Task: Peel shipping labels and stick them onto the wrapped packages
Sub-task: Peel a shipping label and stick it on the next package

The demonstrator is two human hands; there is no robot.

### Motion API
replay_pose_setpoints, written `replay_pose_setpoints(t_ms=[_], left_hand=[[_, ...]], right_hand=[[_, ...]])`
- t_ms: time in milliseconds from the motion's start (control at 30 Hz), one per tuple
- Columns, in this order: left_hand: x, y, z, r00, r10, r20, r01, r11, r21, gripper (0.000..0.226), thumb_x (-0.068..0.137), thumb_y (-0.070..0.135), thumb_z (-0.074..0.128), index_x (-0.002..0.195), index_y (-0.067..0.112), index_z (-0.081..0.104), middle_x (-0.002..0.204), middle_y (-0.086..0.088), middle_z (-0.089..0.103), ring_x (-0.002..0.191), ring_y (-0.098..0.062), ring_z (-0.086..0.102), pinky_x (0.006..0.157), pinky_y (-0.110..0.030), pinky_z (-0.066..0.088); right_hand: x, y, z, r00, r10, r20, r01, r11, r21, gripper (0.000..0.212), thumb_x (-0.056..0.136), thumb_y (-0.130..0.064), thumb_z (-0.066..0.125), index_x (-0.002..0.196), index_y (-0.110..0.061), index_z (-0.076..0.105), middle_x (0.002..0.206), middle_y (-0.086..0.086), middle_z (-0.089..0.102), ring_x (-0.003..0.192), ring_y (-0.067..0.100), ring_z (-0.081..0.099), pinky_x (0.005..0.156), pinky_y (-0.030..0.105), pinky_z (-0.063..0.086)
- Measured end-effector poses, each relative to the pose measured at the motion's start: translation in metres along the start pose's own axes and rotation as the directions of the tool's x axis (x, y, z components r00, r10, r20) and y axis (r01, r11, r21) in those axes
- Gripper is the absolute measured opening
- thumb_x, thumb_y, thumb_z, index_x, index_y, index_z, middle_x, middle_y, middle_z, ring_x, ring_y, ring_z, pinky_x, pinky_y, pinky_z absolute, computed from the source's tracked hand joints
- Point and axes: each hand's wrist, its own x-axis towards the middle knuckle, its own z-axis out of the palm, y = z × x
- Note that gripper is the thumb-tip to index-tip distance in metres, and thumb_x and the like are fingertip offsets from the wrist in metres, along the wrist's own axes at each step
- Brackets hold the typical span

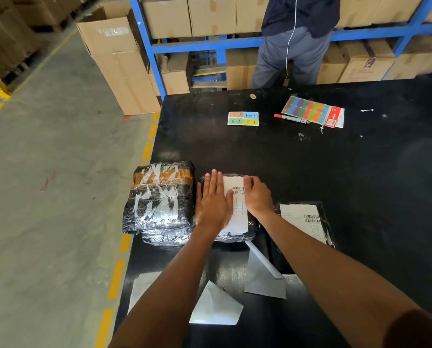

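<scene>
Pressed flat, both of them: left hand [213,204] spread open, palm down on the white shipping label [236,202]; right hand [257,197] likewise open, fingers laid on its other edge. Gripped nothing, just smoothing. Label lying atop the middle wrapped package [235,236] on the black table [335,159], between the bigger taped bundle [159,197] on the left and an already labelled package [305,222] on the right. Looked soft and yielding, glossy wrap likely slippery and crinkly; label thin, floppy, quick to crease. Best pressed from centre outward; package best lifted by its sides. Peeled backing sheets [216,307] scattered nearer the body.
</scene>
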Motion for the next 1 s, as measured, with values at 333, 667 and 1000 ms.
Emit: replay_pose_setpoints(t_ms=[333, 667, 1000], left_hand=[[-0.058, 0.010, 0.005, 0.987, -0.157, -0.029, 0.152, 0.981, -0.123, 0.065, 0.104, 0.041, 0.018, 0.155, 0.010, -0.008, 0.164, -0.006, -0.011, 0.151, -0.022, -0.011, 0.118, -0.039, 0.000], [-0.058, 0.008, 0.000, 0.986, -0.148, 0.074, 0.163, 0.951, -0.263, 0.072, 0.103, 0.045, 0.024, 0.154, 0.006, -0.008, 0.163, -0.009, -0.013, 0.151, -0.026, -0.012, 0.122, -0.045, -0.001], [-0.060, 0.008, 0.002, 0.995, -0.098, 0.003, 0.095, 0.956, -0.278, 0.069, 0.102, 0.051, 0.018, 0.156, 0.014, -0.001, 0.165, -0.004, -0.003, 0.151, -0.022, -0.006, 0.123, -0.043, -0.001]], right_hand=[[-0.052, 0.010, -0.015, 0.995, 0.048, 0.090, -0.039, 0.994, -0.100, 0.064, 0.100, -0.056, 0.027, 0.105, -0.005, 0.066, 0.106, 0.016, 0.067, 0.104, 0.035, 0.062, 0.082, 0.036, 0.049], [-0.066, 0.002, -0.037, 0.858, 0.281, 0.429, -0.501, 0.637, 0.585, 0.027, 0.090, -0.036, 0.067, 0.091, -0.010, 0.059, 0.081, 0.006, 0.067, 0.069, 0.020, 0.064, 0.054, 0.026, 0.046], [-0.071, 0.009, -0.027, 0.928, 0.226, 0.297, -0.369, 0.669, 0.645, 0.057, 0.073, -0.053, 0.074, 0.115, -0.025, 0.045, 0.108, 0.009, 0.065, 0.094, 0.027, 0.067, 0.087, 0.048, 0.058]])
